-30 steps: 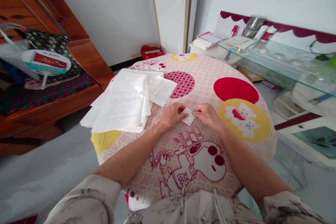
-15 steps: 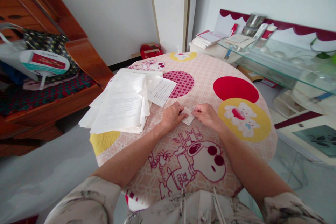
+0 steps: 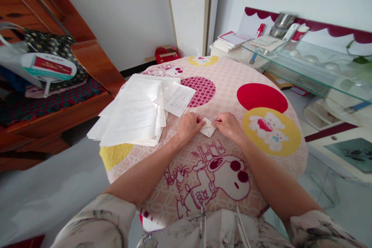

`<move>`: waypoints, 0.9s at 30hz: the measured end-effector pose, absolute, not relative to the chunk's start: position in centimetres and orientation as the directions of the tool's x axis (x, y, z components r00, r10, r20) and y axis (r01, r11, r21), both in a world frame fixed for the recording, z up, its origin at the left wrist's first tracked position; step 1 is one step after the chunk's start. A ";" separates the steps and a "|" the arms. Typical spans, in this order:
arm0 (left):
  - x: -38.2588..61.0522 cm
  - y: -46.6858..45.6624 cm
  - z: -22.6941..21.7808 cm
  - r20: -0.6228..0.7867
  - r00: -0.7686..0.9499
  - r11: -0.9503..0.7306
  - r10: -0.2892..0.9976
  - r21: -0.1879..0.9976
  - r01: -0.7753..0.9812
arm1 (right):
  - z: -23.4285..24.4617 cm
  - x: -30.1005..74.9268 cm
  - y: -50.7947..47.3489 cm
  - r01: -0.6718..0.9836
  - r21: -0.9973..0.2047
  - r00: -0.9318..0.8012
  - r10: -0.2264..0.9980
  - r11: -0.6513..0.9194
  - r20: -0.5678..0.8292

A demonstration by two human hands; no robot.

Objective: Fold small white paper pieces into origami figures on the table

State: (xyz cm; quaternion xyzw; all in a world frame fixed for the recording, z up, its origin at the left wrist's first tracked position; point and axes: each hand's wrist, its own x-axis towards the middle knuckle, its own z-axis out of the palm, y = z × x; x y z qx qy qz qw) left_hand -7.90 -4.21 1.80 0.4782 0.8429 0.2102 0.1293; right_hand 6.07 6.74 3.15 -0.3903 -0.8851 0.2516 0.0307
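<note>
The small white paper square (image 3: 208,129) lies between the two hands, on or just above the tablecloth (image 3: 223,85); it looks folded, one corner points toward the person, and a few dark marks are near this corner. The left hand (image 3: 189,127) pinches its left edge with the thumb and bent fingers. The right hand (image 3: 228,124) pinches its upper right edge between the thumb and the forefinger, while its other fingers are curled in. Both forearms reach over the table, coming out of pale patterned sleeves (image 3: 95,221). To the left of the left hand, well apart from the square, there is an untidy pile of printed sheets (image 3: 135,112), and a smaller printed sheet (image 3: 179,100) sticks out from its right side, near the knuckles. The pink tablecloth carries an embroidered cartoon dog (image 3: 232,178) just below the hands, and a yellow circle with white bears (image 3: 270,131) to the right. Farther left, a hand fan (image 3: 50,69) rests on a wooden bench (image 3: 94,62); at the right stands a glass shelf (image 3: 308,69) with a stack of booklets (image 3: 229,41) near its far end.
</note>
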 end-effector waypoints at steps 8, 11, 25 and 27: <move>-7.9 -4.0 2.0 -0.039 -0.508 0.458 0.861 0.495 0.738 | 3.1 5.9 6.8 0.679 -0.454 -0.692 0.709 0.576 -0.136; -7.9 -4.0 2.0 -0.034 -0.503 0.452 0.864 0.493 0.743 | 3.4 5.9 6.7 0.696 -0.453 -0.677 0.719 0.557 -0.156; -8.0 -3.8 2.1 -0.046 -0.503 0.456 0.863 0.498 0.737 | 3.1 6.9 7.9 0.666 -0.673 -0.637 0.714 0.320 -0.290; -8.1 -3.8 2.1 -0.048 -0.505 0.459 0.862 0.497 0.737 | 3.2 7.0 7.9 0.641 -0.723 -0.622 0.727 0.259 -0.291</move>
